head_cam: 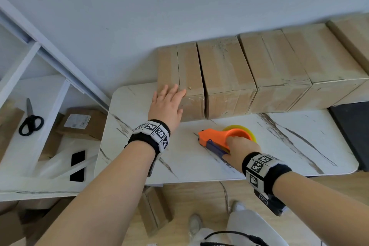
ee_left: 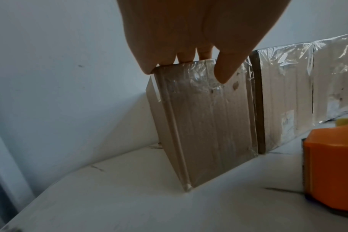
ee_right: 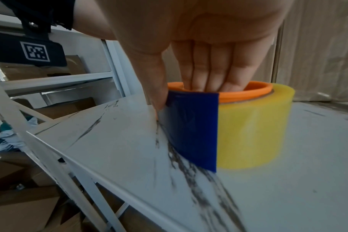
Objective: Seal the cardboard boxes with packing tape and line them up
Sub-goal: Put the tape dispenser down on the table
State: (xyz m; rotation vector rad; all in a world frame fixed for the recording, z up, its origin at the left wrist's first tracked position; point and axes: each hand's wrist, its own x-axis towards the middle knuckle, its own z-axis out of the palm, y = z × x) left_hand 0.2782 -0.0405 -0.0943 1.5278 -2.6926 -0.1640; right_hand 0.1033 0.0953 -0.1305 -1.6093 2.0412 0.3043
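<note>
the left hand (head_cam: 166,104) lies flat-fingered on the end box (head_cam: 180,78), leftmost in the row, while the right hand (head_cam: 240,151) grips the tape dispenser (head_cam: 215,138) on the bench (head_cam: 279,146) just in front.

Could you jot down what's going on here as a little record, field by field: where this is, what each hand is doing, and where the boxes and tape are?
Place: white marbled table against a wall
Boxes: taped cardboard boxes in a row along the wall
Left hand: fingers straight, resting on the top front edge of the leftmost box
Right hand: fingers inside the orange tape dispenser, which sits on the table
Tape: yellowish roll on the dispenser
Nearby: scissors on the shelf at left
</note>
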